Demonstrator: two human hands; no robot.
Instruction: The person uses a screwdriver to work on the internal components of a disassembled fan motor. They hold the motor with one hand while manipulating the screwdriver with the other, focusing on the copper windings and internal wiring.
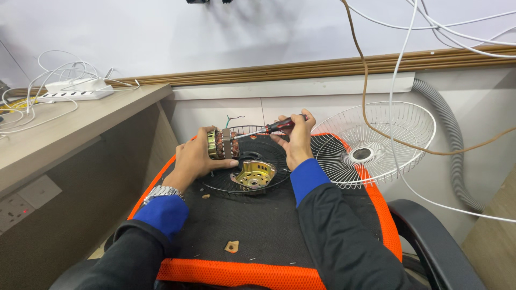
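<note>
While I watch through the head camera, my left hand wraps its fingers closed around a fan motor, holding it just above the black rear fan guard that lies flat on the orange-edged chair seat. My right hand is shut around the red-and-black handle of a screwdriver. Its long axis runs nearly level, tilted slightly down from the handle at right to the tip at left, and the tip points into, and meets, the right-hand face of the motor. So the motor lies directly left of my right hand along the shaft's line, and the left hand, already gripping it, is the nearer one. The motor's own axis also looks to run left to right, its copper windings showing between metal end plates. A brass-coloured motor cover rests on the guard below. Beside the chair at right leans a white front fan guard.
</note>
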